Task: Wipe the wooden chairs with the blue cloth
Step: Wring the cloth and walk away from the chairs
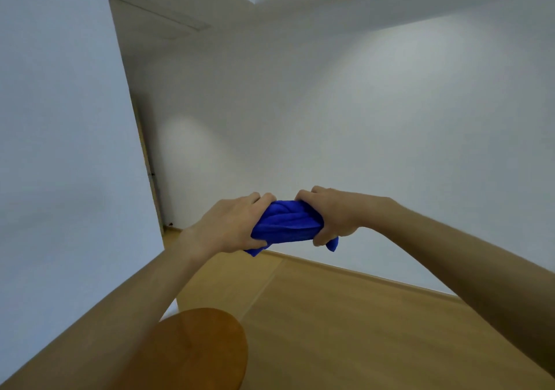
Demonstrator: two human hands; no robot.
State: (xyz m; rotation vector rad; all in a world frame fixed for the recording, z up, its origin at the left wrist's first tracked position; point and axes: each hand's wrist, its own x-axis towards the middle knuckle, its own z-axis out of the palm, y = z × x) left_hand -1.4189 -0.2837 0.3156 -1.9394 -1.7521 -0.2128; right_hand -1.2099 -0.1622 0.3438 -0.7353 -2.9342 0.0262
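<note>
Nearest to the camera is a round wooden seat (pixel 192 350), orange-brown and smooth, well below both hands and partly hidden under the left forearm. I judge it to be one of the wooden chairs of the task, but only its top shows, so I cannot tell its legs or back.

Above it and farther away, both arms are stretched forward. The left hand (pixel 231 227) and the right hand (pixel 330 216) hold the blue cloth (pixel 285 224) between them, each hand with its fingers curled tightly round one end. The cloth is bunched into a thick roll with twisted folds, and a small corner hangs out under each hand. This grip, with two fists close together on a rolled cloth, looks to me like wringing or gathering it into a compact pad; a loose cloth would wipe badly and drag. The cloth is held in the air, away from the body and not touching any chair, so I judge the wiping of this seat is not in progress now.

Beyond the hands stands a plain white wall (pixel 360 119), and under them lies a light wooden floor (pixel 360 329).
</note>
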